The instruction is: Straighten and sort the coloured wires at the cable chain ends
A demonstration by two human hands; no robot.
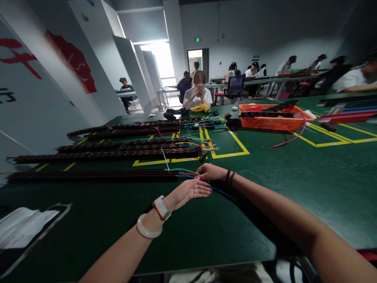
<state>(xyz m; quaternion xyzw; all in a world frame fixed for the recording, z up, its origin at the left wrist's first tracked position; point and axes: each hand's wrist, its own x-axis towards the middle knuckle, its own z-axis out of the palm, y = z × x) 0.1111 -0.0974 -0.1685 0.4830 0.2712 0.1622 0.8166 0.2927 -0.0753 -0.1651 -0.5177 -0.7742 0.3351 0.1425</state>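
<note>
A long dark wire harness (94,176) lies across the green table in front of me, its loose coloured wires (188,173) coming out at the right end. My right hand (210,172) has its fingers closed on these green, red and blue wires. Just below it, my left hand (190,192) lies palm up with fingers stretched out, the thumb close to the wires. One blue wire (222,192) runs out to the right beyond both hands. A white cable tie (165,159) stands up from the harness near the start of the wires.
More harnesses (118,155) lie behind, over yellow tape outlines (232,154) on the green table (294,184). An orange basket (265,123) holding dark parts stands at back right, near a yellow tool (202,108). A person (198,96) sits opposite; others work farther back.
</note>
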